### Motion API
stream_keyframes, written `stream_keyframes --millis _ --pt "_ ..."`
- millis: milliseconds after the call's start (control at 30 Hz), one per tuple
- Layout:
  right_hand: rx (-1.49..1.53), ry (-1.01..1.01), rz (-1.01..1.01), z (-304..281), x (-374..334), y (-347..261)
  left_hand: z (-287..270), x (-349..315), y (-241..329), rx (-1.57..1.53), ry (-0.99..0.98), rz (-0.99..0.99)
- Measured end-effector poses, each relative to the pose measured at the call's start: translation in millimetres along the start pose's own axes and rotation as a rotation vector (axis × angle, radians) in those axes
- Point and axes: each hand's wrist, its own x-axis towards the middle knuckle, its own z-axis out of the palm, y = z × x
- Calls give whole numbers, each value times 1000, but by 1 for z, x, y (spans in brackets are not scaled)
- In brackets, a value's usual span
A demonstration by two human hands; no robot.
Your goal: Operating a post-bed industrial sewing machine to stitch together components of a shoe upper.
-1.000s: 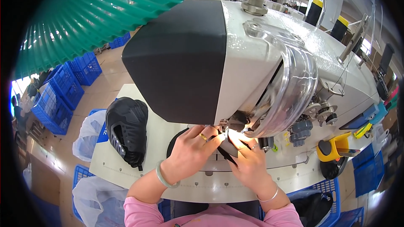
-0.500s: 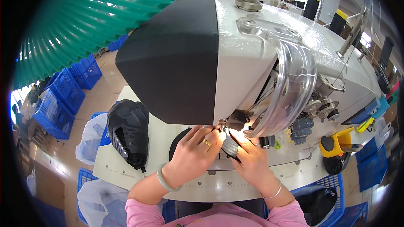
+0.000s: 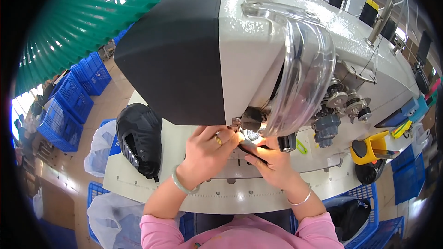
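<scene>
My left hand [image 3: 210, 150], wearing a gold ring and a pale bangle, lies beside the needle area of a sewing machine [image 3: 251, 41]. Its bent fingers press on a small grey-and-black fabric piece [image 3: 250, 147]. From the other side my right hand [image 3: 277, 162] pinches the same piece between thumb and fingers. The piece lies close under the presser foot [image 3: 236, 123], and its far end is hidden by fingers and machine. Left of my hands, a black shoe upper [image 3: 139, 145] rests on the pale table [image 3: 184, 198].
A clear plastic guard [image 3: 302, 74] and dark knobs [image 3: 326, 130] stick out by my right hand. Right on the table is a yellow holder [image 3: 369, 150]. Blue crates [image 3: 60, 122] stand left, and a green ribbed shade [image 3: 92, 23] hangs above. Plastic bags [image 3: 113, 216] lie below the table edge.
The fabric piece has turned, and less of its grey face shows. My right thumb has come onto its near side. The whole view has shifted slightly, with the machine higher and further left.
</scene>
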Motion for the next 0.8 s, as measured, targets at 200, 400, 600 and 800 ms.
stream_keyframes --millis 200,400,600,800 --pt "-158 -136 -100 -15 1 -8 -8 -9 1 -12 -97 97" --pt "-431 -177 -154 -17 -9 -4 -5 -9 7 -29 -76 55" --pt "-537 -208 -213 -18 -7 -5 -6 -7 7 -14 -91 53" --pt "-491 -96 -292 -11 -3 -3 -7 -4 8 -20 -92 47"
